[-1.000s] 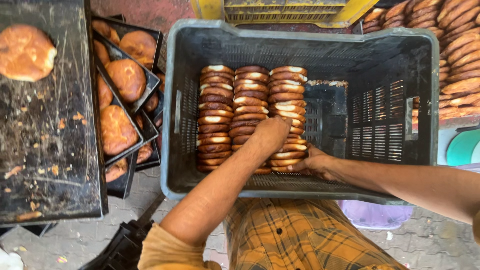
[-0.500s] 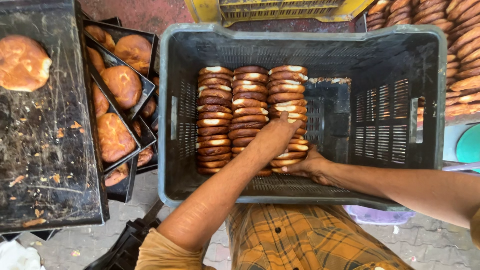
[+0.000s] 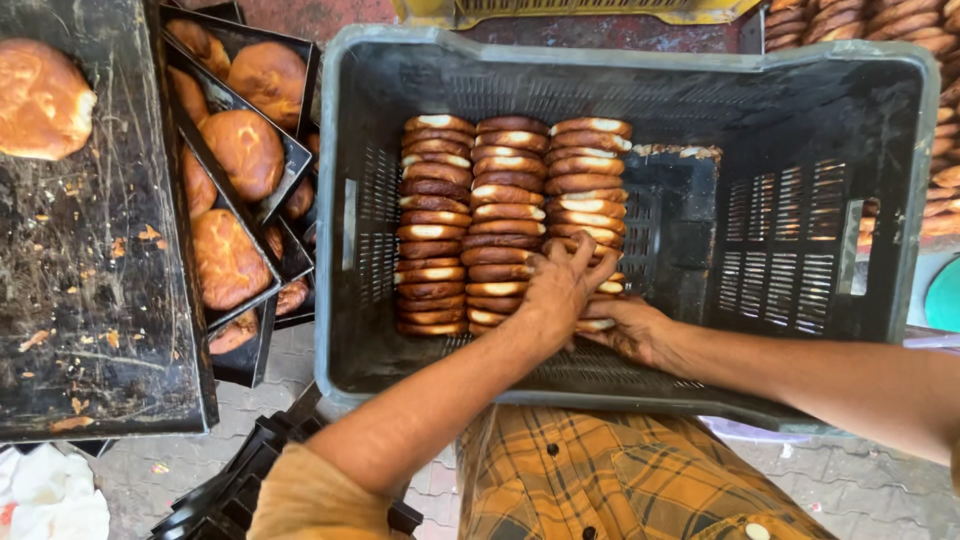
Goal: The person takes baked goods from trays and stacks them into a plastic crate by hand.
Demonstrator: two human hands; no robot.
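A grey plastic crate (image 3: 400, 350) holds three rows of brown ring-shaped buns (image 3: 500, 190) stood on edge. My left hand (image 3: 565, 285) reaches into the crate and presses on the near end of the right-hand row (image 3: 590, 160), fingers curled over the buns. My right hand (image 3: 625, 330) comes in from the right, low in the crate, cupped under the same row's near end. Which buns each hand actually grips is partly hidden by the hands themselves.
A black baking tray (image 3: 100, 300) with crumbs and one round loaf (image 3: 40, 95) lies at left. Beside it stand stacked black trays (image 3: 250, 330) of round loaves (image 3: 240, 150). More ring buns (image 3: 930, 60) are piled at top right. A yellow crate (image 3: 560, 10) is behind.
The view has shifted slightly. Both hands stay at the near end of the right-hand row, with the left hand pressing a little deeper onto the buns.
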